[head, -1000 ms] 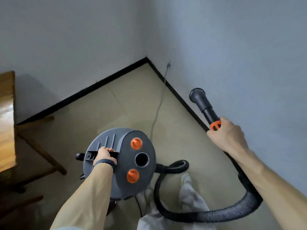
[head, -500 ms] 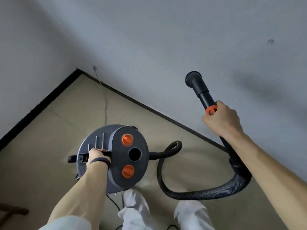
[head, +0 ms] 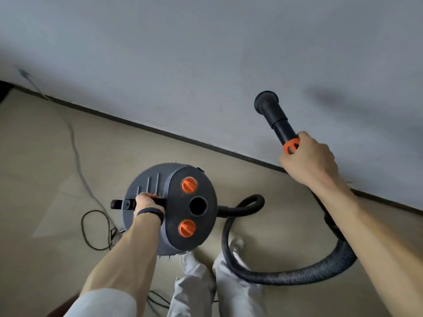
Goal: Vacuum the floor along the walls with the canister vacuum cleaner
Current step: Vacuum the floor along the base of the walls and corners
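Observation:
The grey canister vacuum [head: 169, 207], with two orange knobs and a round port on its black top, hangs above the floor in front of my legs. My left hand [head: 147, 201] grips its black carry handle. A black ribbed hose [head: 286, 279] loops from the canister's right side round to my right hand [head: 307, 160], which grips the hose's black tube just below an orange ring. The tube's open end [head: 266, 102] points up in front of the grey wall [head: 206, 65], well above the floor.
A dark baseboard [head: 160, 131] runs diagonally from upper left to lower right along the beige floor [head: 45, 156]. A thin grey cable [head: 75, 152] trails from the wall across the floor to a black cord loop [head: 93, 229] left of the canister.
The view has swung right along the wall; the room corner and wooden furniture have left the view. Both hands keep their grips. The cord loop on the floor has come into sight.

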Motion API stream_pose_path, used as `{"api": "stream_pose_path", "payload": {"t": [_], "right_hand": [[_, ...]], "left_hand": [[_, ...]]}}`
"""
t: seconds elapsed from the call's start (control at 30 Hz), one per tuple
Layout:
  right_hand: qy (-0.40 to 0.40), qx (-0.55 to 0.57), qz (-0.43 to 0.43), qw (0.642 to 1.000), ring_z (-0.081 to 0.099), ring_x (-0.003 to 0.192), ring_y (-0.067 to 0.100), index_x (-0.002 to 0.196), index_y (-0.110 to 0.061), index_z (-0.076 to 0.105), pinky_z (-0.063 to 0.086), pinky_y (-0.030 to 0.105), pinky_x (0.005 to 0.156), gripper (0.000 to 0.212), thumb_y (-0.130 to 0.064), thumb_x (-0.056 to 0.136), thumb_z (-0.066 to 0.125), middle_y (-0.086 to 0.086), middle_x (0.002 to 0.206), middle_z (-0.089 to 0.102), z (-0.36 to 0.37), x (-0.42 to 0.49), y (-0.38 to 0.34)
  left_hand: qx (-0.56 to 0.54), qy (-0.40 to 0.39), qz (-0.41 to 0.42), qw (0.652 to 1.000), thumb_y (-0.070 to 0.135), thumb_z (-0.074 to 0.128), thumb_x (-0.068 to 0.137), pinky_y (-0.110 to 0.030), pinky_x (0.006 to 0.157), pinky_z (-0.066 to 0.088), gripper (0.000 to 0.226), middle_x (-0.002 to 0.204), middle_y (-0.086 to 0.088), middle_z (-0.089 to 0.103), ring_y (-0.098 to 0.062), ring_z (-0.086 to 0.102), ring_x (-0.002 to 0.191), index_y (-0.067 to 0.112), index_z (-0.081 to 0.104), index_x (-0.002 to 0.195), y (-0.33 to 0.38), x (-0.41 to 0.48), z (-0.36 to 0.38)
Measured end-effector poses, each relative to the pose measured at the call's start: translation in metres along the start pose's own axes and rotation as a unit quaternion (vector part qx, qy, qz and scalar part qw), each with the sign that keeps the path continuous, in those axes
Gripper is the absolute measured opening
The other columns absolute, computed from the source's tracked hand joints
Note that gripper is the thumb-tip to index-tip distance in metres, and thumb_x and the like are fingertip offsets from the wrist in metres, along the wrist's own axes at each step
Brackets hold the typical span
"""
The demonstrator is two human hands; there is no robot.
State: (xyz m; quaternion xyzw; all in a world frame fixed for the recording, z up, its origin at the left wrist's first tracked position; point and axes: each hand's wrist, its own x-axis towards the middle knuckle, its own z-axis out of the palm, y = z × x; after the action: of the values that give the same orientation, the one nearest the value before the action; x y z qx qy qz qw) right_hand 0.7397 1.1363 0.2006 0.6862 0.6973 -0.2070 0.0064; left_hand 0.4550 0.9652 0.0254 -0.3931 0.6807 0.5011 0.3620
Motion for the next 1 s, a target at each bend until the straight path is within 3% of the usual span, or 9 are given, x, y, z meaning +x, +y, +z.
{"api": "stream_pose_path", "payload": {"t": [0.23,0.37,0.47,0.6,0.67,0.73,0.83,0.9,1.0], "right_hand": [[-0.019,-0.006,0.058,0.998,0.055,0.066,0.027,0.105,-0.018,0.049,0.043,0.032,0.057,0.025,-0.021,0.086,0.065,0.003,0.079,0.056,0.023,-0.007,0.073],[-0.013,-0.015,0.087,0.996,0.054,0.065,0.029,0.102,-0.020,0.044,0.034,0.031,0.052,0.029,-0.023,0.084,0.067,0.003,0.075,0.055,0.024,-0.004,0.118],[0.010,0.029,0.119,0.992,0.050,0.063,0.025,0.101,-0.016,0.049,0.033,0.032,0.052,0.027,-0.022,0.082,0.068,0.004,0.076,0.055,0.025,-0.006,0.145],[0.047,0.121,0.177,0.976,0.051,0.064,0.026,0.100,-0.013,0.051,0.033,0.031,0.053,0.028,-0.021,0.082,0.070,0.004,0.079,0.053,0.022,-0.021,0.169],[0.069,0.167,0.212,0.960,0.054,0.071,0.034,0.100,-0.013,0.053,0.038,0.034,0.060,0.026,-0.022,0.083,0.070,0.002,0.077,0.052,0.018,-0.032,0.184],[0.083,0.214,0.239,0.944,0.057,0.072,0.034,0.101,-0.012,0.055,0.040,0.034,0.060,0.026,-0.022,0.084,0.071,0.002,0.077,0.055,0.014,-0.041,0.203],[0.107,0.315,0.287,0.898,0.063,0.060,0.027,0.096,-0.012,0.058,0.043,0.029,0.051,0.021,-0.021,0.081,0.071,0.009,0.075,0.066,0.007,-0.049,0.243],[0.110,0.412,0.312,0.849,0.059,0.048,0.021,0.096,-0.013,0.059,0.051,0.032,0.053,0.020,-0.015,0.080,0.072,0.007,0.067,0.064,0.003,-0.052,0.279],[0.114,0.542,0.323,0.767,0.051,0.043,0.018,0.093,-0.014,0.058,0.051,0.038,0.057,0.021,-0.005,0.079,0.071,0.003,0.057,0.056,-0.003,-0.049,0.344]], "left_hand": [[0.041,-0.016,-0.015,0.999,0.008,0.056,0.076,-0.026,0.063,0.043,0.011,0.093,-0.005,0.062,-0.022,0.057,0.078,0.018,0.057,0.081,-0.083,0.017,0.022],[0.031,-0.082,-0.067,0.994,0.001,0.065,0.078,-0.023,0.060,0.041,0.023,0.080,-0.001,0.057,-0.020,0.054,0.077,0.020,0.053,0.076,-0.114,0.025,0.024],[0.048,-0.017,-0.053,0.997,0.014,0.049,0.087,-0.032,0.062,0.043,0.014,0.078,-0.004,0.055,-0.024,0.053,0.071,0.016,0.053,0.073,-0.112,0.003,0.026],[0.154,-0.007,-0.021,0.988,0.024,0.049,0.092,-0.033,0.071,0.044,0.022,0.087,-0.003,0.059,-0.024,0.057,0.078,0.016,0.060,0.109,-0.114,-0.019,0.039],[0.235,-0.008,0.090,0.968,0.015,0.046,0.099,-0.028,0.077,0.044,0.030,0.112,-0.012,0.063,-0.030,0.062,0.102,0.006,0.056,0.125,-0.125,-0.044,0.050],[0.216,-0.012,0.109,0.970,0.014,0.046,0.101,-0.018,0.093,0.038,0.048,0.143,-0.020,0.047,-0.037,0.048,0.129,0.001,0.037,0.146,-0.151,-0.080,0.066],[0.415,-0.039,0.171,0.893,0.031,0.055,0.089,-0.042,0.110,0.036,0.067,0.150,-0.017,0.037,-0.039,0.042,0.133,0.010,0.033,0.148,-0.196,-0.140,0.092],[0.495,-0.163,0.264,0.811,0.030,0.056,0.090,-0.036,0.098,0.043,0.050,0.136,-0.012,0.053,-0.032,0.053,0.119,0.014,0.050,0.137,-0.241,-0.180,0.116],[0.562,-0.359,0.275,0.692,0.017,0.060,0.090,-0.024,0.077,0.045,0.033,0.104,-0.001,0.065,-0.020,0.060,0.098,0.016,0.062,0.122,-0.318,-0.246,0.150]]}}
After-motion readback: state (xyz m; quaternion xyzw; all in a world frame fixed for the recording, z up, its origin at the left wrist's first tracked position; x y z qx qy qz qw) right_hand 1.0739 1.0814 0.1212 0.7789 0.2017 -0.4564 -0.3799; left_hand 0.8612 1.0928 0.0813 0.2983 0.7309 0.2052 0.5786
